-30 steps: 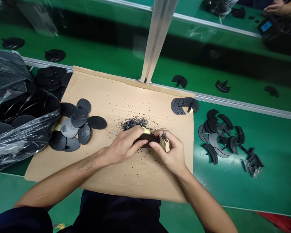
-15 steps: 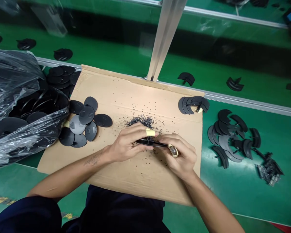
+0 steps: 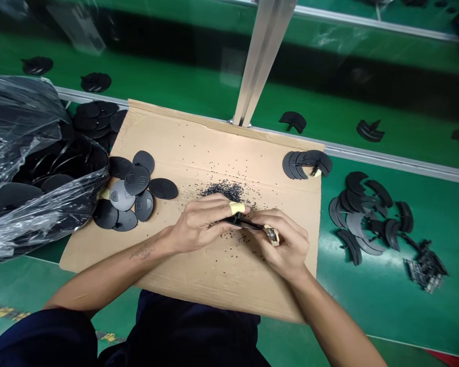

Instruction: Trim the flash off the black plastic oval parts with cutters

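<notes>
My left hand [image 3: 202,224] pinches a black plastic disc [image 3: 235,221], seen nearly edge-on, between thumb and fingers. Yellow tape is wrapped round one of its fingertips. Close on the right, my right hand [image 3: 285,244] is closed round a small hand tool [image 3: 271,235] that looks like nippers, with a metal joint and a yellowish edge. The tool's front end meets the disc, but the fingers hide the exact contact. Just beyond the hands, a heap of tiny black clippings [image 3: 225,189] lies on the cardboard sheet [image 3: 191,280].
Loose black discs [image 3: 137,181] lie on the cardboard's left, beside a clear plastic bag [image 3: 23,122] of more discs. Curved black pieces [image 3: 308,164] sit at its far right corner. More curved parts [image 3: 357,224] and a grey-black cluster [image 3: 426,267] rest on the green table. A metal post [image 3: 262,66] stands behind.
The disc has turned slightly between my left fingers, and the left thumb has shifted a little. My right hand keeps almost the same place.
</notes>
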### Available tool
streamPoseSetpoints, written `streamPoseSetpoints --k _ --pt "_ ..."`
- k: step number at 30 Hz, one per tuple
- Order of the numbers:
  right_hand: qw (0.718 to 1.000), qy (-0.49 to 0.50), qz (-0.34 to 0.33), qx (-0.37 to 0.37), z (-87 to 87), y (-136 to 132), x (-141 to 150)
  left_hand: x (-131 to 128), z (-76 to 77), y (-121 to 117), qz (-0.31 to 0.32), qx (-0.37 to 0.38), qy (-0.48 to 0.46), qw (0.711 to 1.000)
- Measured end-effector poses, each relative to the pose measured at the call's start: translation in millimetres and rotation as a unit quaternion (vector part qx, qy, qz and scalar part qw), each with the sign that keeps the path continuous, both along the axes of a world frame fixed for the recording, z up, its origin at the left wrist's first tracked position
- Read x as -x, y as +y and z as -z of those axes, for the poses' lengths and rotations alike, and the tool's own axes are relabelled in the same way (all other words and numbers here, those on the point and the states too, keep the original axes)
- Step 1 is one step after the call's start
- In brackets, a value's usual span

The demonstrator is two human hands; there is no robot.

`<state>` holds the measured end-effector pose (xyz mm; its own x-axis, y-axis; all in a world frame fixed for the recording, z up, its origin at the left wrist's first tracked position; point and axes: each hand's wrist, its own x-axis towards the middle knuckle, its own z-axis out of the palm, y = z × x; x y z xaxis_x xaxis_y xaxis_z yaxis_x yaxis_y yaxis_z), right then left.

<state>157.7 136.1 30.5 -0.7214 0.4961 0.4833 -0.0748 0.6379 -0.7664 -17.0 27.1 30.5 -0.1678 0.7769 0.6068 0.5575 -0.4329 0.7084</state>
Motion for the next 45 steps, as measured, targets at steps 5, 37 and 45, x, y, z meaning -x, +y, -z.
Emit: streamPoseSetpoints --k 5,37,45 --pt "1.0 -0.005 -0.011 0.003 0.1 0 1 1 -0.1 -1 -0.014 -0.008 0.007 1.0" --pt "0.991 0.005 -0.062 0.122 -10.9 3 4 4 -7.8 -3 0.167 0.215 -0.301 0.914" --pt "0.994 -0.006 -0.063 0.089 -8.5 2 4 -5 -6.8 -5 0.114 0.164 -0.242 0.95"
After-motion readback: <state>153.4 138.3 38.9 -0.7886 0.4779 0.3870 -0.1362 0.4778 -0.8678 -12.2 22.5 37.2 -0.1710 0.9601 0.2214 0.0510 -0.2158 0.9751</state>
